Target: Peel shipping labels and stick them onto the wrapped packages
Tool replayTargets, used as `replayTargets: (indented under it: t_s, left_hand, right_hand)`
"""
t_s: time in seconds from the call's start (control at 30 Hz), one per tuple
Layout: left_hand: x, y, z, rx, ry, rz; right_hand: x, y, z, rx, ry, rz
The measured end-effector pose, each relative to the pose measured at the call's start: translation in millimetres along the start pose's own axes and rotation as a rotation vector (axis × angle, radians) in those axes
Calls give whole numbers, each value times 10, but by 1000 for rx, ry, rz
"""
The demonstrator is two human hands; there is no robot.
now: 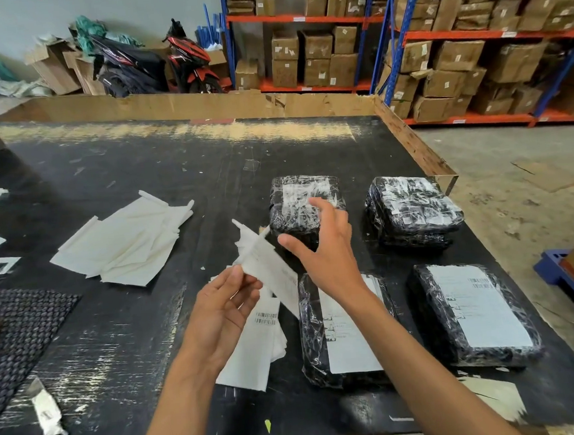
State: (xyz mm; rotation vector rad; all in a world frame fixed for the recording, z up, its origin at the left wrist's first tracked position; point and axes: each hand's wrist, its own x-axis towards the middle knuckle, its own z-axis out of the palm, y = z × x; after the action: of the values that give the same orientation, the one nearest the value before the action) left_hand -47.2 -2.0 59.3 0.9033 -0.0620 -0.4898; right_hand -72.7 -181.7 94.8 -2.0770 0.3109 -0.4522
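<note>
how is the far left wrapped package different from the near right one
The far left package carries a label that looks crinkled under shiny wrap, and the right hand partly covers it. The near right package shows a flat, smooth label, fully in view, with no hand over it. Both are black bundles in clear wrap, lying flat on the black table.

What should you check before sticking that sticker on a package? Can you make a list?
1. Label held: ok, left hand pinches it.
2. Backing fully peeled off: cannot tell.
3. Right hand free: ok, open above the packages.
4. Near two packages labelled: ok, near-left package and near-right package carry white labels.
5. Far-left package unlabelled: cannot tell, glare on the wrap.
6. More labels ready: ok, stack of labels lies below the left hand.
</note>
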Motion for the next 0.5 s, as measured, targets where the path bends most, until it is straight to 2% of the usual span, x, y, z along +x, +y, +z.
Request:
replayTargets:
  t_s: [0.03,0.1,0.2,0.5]
  left_hand:
    - [10,-6,12,-1,2,12]
    - [28,-27,31,11,26,41]
    - [43,-25,77,101,35,95]
    - [51,25,49,291,21,169]
  right_hand:
    - [-1,-48,-37,39,-50,-17]
    - [-5,-129,-98,142,-249,-30]
    - [-46,-179,-98,120,-471,-83]
    - [-58,-222,-84,102,-460,-169]
